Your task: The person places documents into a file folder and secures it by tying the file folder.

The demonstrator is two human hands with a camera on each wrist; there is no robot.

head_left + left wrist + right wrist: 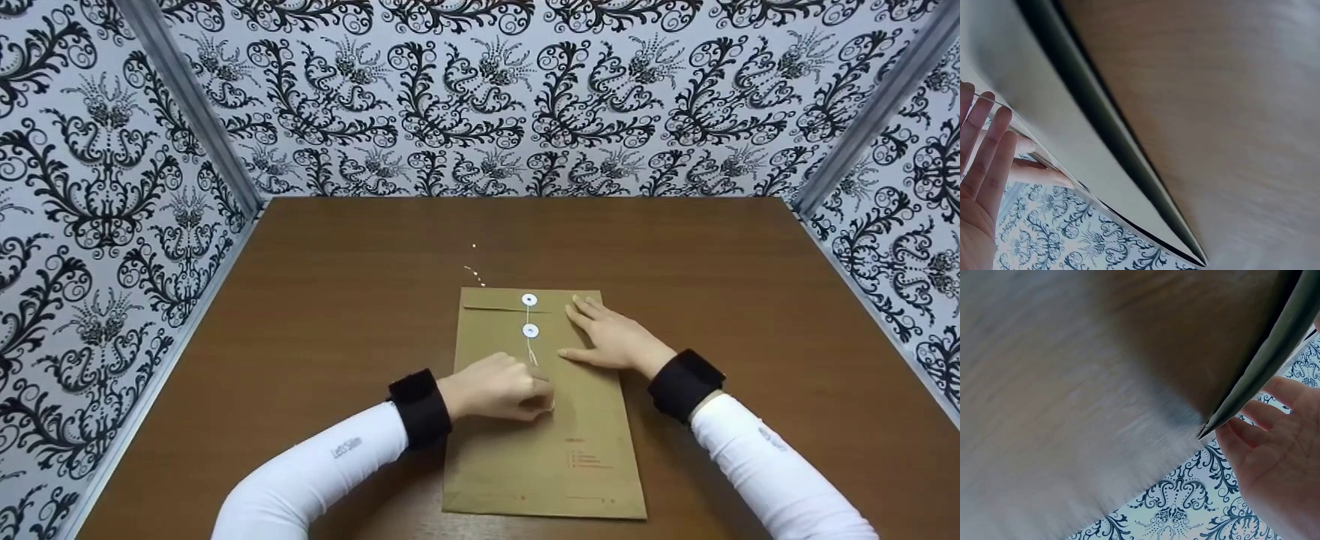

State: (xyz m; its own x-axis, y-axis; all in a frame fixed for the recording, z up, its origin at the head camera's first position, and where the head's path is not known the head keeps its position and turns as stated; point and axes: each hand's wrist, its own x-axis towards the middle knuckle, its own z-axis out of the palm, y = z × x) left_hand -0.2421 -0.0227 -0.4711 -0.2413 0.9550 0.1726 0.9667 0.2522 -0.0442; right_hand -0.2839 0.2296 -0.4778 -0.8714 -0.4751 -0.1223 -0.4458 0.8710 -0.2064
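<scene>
A brown paper envelope (547,465) lies flat on the table, its flap at the far end. Two white paper discs sit one above the other, one on the flap (529,299) and one below it (530,331). A thin white string (532,352) runs between them and on down toward my left hand (501,386). That hand is curled over the middle of the envelope and holds the string, which crosses its fingers (999,132) in the left wrist view. My right hand (619,337) rests on the envelope's upper right side with fingers spread.
Small white bits (474,274) lie on the brown wooden table (337,300) just beyond the envelope. Patterned black-and-white panels (480,97) enclose the back and both sides. Grey metal posts (199,112) stand at the corners.
</scene>
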